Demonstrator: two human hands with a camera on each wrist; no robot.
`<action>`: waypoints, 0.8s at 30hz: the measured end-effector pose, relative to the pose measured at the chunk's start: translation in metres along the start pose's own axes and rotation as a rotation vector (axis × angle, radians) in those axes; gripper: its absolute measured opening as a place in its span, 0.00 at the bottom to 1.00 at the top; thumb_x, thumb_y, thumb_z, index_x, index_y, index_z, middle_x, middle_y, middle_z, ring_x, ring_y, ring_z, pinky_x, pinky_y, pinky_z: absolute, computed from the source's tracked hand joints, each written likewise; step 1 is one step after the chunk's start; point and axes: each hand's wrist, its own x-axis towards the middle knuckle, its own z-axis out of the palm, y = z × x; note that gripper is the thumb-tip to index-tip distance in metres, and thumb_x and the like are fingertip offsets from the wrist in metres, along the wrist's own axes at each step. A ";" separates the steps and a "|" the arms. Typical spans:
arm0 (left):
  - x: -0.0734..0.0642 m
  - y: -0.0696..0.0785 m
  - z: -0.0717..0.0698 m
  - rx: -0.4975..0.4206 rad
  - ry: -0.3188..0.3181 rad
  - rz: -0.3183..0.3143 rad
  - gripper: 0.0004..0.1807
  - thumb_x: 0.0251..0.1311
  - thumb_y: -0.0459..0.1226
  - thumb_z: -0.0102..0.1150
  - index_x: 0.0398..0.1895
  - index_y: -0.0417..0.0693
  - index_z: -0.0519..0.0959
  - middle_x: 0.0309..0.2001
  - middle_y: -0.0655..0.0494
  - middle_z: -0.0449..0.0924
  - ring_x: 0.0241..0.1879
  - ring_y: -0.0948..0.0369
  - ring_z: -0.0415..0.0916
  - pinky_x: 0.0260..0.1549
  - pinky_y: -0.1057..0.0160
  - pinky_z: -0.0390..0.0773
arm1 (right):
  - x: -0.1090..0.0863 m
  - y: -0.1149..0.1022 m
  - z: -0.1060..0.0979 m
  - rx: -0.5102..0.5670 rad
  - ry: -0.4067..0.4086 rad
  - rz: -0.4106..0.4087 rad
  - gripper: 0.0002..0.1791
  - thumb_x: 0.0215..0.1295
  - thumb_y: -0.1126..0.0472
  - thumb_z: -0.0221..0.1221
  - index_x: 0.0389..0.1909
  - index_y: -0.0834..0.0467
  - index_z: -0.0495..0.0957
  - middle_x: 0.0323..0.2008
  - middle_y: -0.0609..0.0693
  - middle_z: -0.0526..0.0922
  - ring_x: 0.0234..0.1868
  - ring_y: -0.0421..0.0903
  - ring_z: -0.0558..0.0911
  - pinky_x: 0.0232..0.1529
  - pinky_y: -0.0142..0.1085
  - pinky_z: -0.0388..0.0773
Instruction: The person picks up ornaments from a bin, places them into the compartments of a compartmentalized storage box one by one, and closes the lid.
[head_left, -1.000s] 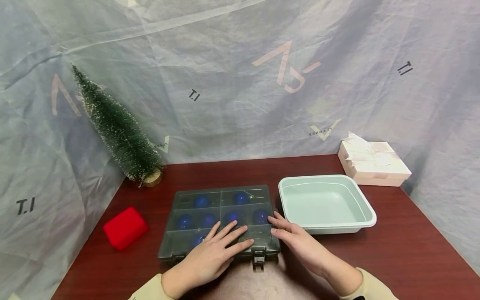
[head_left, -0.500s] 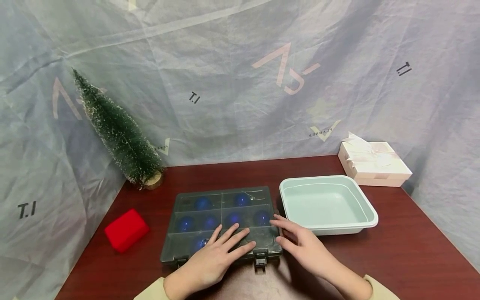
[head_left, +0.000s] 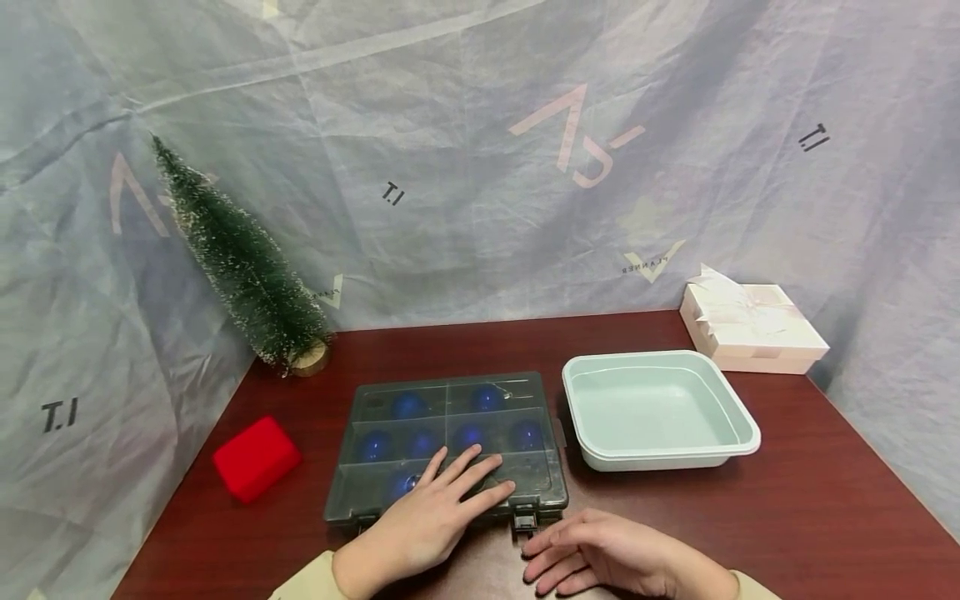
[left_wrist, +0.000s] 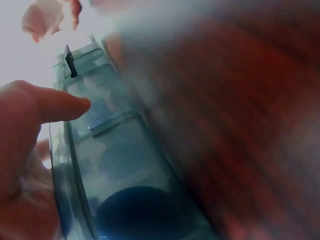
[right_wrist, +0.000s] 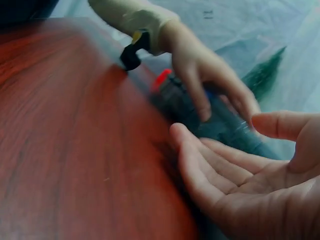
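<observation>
A dark see-through plastic compartment box (head_left: 450,417) lies on the table with its lid down, several blue baubles (head_left: 408,406) inside. My left hand (head_left: 423,521) rests on the front of the lid with fingers spread, its thumb at the box's front side in the left wrist view. A black latch (head_left: 525,520) juts from the front edge near the right corner. Just in front of that latch is my right hand (head_left: 600,554), palm turned inward and fingers loosely bent. Nothing is in its palm (right_wrist: 250,185) in the right wrist view.
A pale green tub (head_left: 663,408) stands right of the box, with a white gift box (head_left: 753,325) behind it. At left are a red block (head_left: 257,458) and a small artificial fir tree (head_left: 247,275). A grey cloth (head_left: 465,167) hangs behind the table.
My right hand has left the box's right edge and come down toward me, in front of the latch. The left hand stays on the lid.
</observation>
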 end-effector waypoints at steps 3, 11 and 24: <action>0.001 0.000 0.000 -0.001 -0.002 0.000 0.33 0.74 0.35 0.55 0.79 0.65 0.61 0.79 0.54 0.55 0.78 0.46 0.50 0.65 0.32 0.61 | 0.003 0.006 -0.003 0.051 0.021 -0.004 0.26 0.80 0.59 0.44 0.68 0.75 0.67 0.59 0.63 0.80 0.56 0.50 0.83 0.55 0.38 0.79; 0.002 0.000 0.000 0.038 -0.005 0.007 0.33 0.74 0.36 0.55 0.79 0.64 0.61 0.79 0.54 0.55 0.78 0.46 0.49 0.65 0.33 0.62 | 0.005 0.006 -0.005 0.140 -0.021 -0.032 0.25 0.81 0.61 0.42 0.70 0.70 0.61 0.68 0.67 0.71 0.66 0.57 0.75 0.63 0.42 0.73; -0.001 0.000 -0.001 0.042 0.005 0.004 0.34 0.72 0.35 0.57 0.79 0.64 0.62 0.79 0.53 0.55 0.78 0.46 0.49 0.64 0.30 0.59 | 0.001 -0.025 0.019 -0.479 0.051 -0.368 0.24 0.78 0.68 0.50 0.71 0.72 0.65 0.54 0.70 0.81 0.54 0.56 0.84 0.54 0.46 0.80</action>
